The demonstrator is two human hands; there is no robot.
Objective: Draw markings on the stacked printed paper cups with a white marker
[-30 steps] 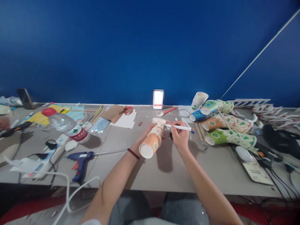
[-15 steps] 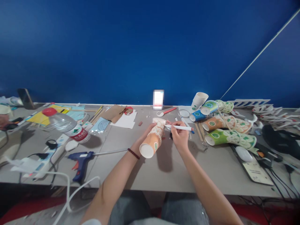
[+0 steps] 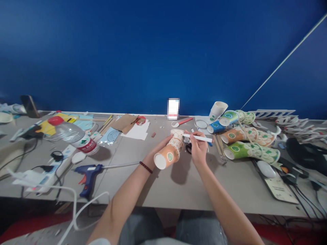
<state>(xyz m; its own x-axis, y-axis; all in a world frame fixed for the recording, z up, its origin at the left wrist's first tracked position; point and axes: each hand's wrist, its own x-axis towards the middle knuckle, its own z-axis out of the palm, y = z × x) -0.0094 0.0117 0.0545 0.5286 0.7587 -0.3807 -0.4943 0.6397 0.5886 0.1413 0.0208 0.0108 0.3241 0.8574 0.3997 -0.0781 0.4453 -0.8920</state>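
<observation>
In my left hand [image 3: 158,149] is a joined pair of paper cups [image 3: 170,153], orange at the near end and pale with a drawn pattern at the far end. It is tilted, base toward me, above the table. The cups hide most of that hand's fingers. My right hand [image 3: 198,148] grips a white marker [image 3: 201,138] with a red end, its tip at the pale far cup. Dark-handled scissors [image 3: 188,148] lie partly hidden behind my right hand.
At right lie several decorated cup assemblies [image 3: 240,150] beside a stack of white cups [image 3: 218,110] and wooden sticks [image 3: 218,143]. A blue glue gun [image 3: 89,175], a plastic bottle [image 3: 76,136] and a power strip [image 3: 57,168] occupy the left. A phone [image 3: 173,109] leans on the blue wall.
The joined cups have shifted slightly right and turned a little, their base swinging up. My right hand has moved slightly right with the marker. At far left, a hand has gone from view.
</observation>
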